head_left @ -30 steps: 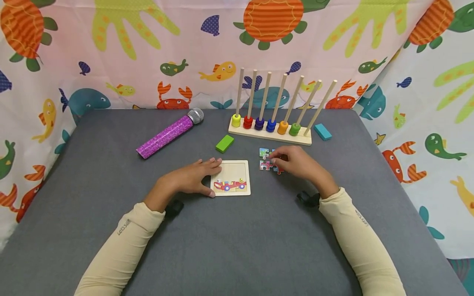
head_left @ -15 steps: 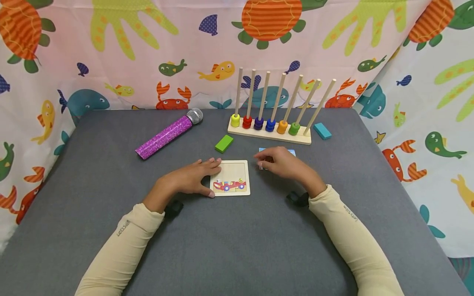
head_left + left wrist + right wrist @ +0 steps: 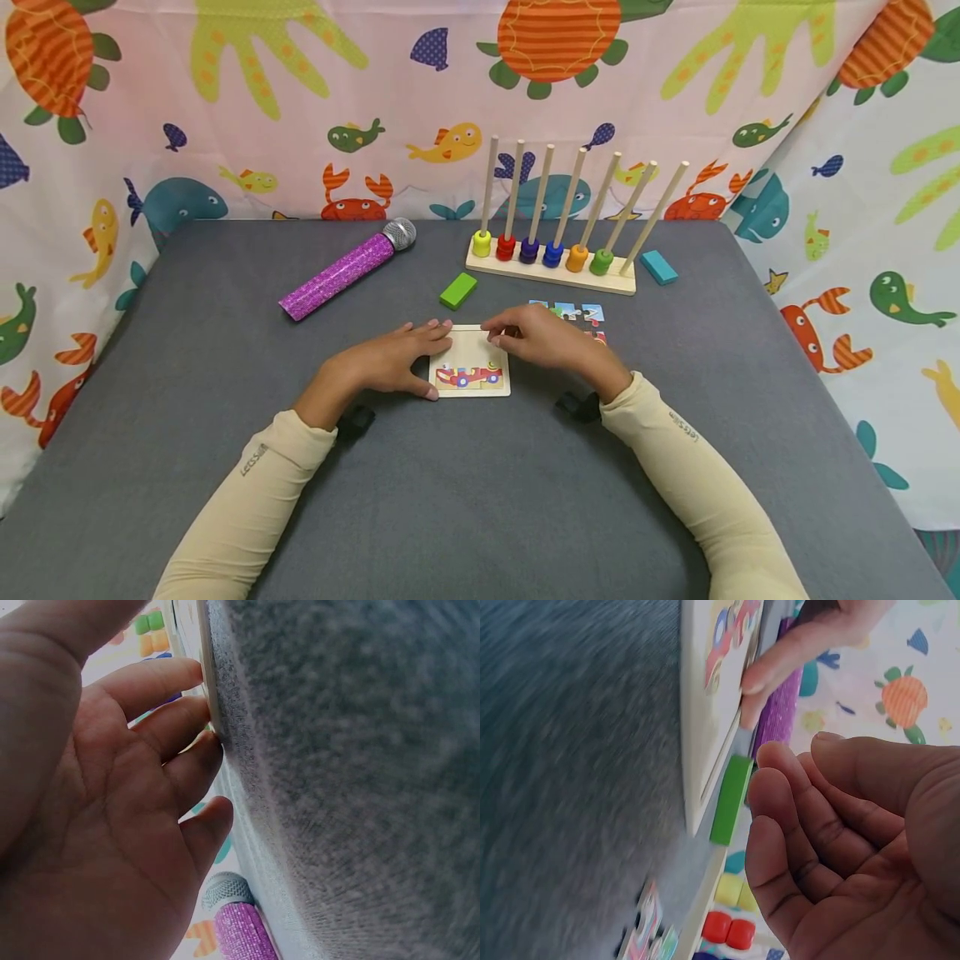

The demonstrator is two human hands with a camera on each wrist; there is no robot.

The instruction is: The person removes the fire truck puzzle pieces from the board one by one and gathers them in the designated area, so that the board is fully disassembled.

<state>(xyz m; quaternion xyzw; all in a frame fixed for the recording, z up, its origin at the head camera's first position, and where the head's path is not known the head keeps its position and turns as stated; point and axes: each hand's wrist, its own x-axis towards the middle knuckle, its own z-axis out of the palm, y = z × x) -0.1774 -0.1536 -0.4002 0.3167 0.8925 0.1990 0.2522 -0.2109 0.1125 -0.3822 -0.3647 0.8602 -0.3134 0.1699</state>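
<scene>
A small wooden puzzle tray (image 3: 469,340) lies on the grey table, with a red car picture (image 3: 469,377) filling its lower part. My left hand (image 3: 386,358) rests along the tray's left side. Its fingers reach over the upper left edge, and the thumb is by the lower left corner. Over the tray's upper right corner, my right hand (image 3: 542,335) has its thumb and fingers bent towards each other. Whether something small sits between those fingertips is hidden. Partly covered by the right hand, several jigsaw pieces (image 3: 592,313) lie beyond it.
Behind the hands stands a wooden peg stand (image 3: 551,268) with coloured rings on its tall pegs. A green block (image 3: 458,291) lies beyond the tray, a blue block (image 3: 659,267) right of the stand. A glittery purple microphone (image 3: 341,273) lies at the back left.
From over the jigsaw pieces, my right hand has moved left to the tray's upper right corner, uncovering pieces on the right. The left hand stays on the tray.
</scene>
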